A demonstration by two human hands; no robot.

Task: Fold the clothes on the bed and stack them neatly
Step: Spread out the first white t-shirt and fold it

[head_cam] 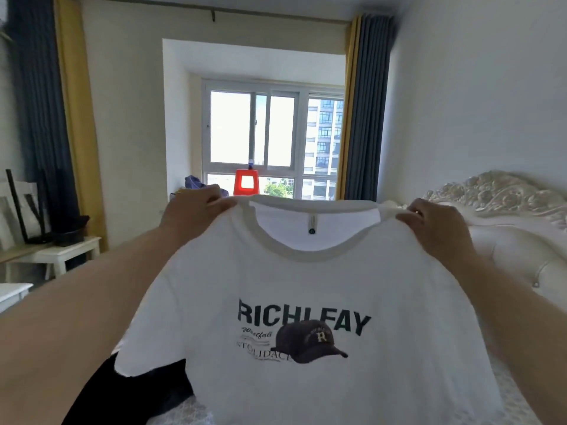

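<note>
Both hands hold a white T-shirt (306, 286) up in the air above the bed (509, 391), its printed front facing the camera. The left hand (196, 210) pinches the left shoulder beside the collar, fingers curled over the cloth; the right hand (435, 225) grips the right shoulder the same way. The print reads "RICHLEAY" over a dark cap (smaller script reads "Westfall"). A dark garment (129, 394) lies under the shirt's lower left.
</note>
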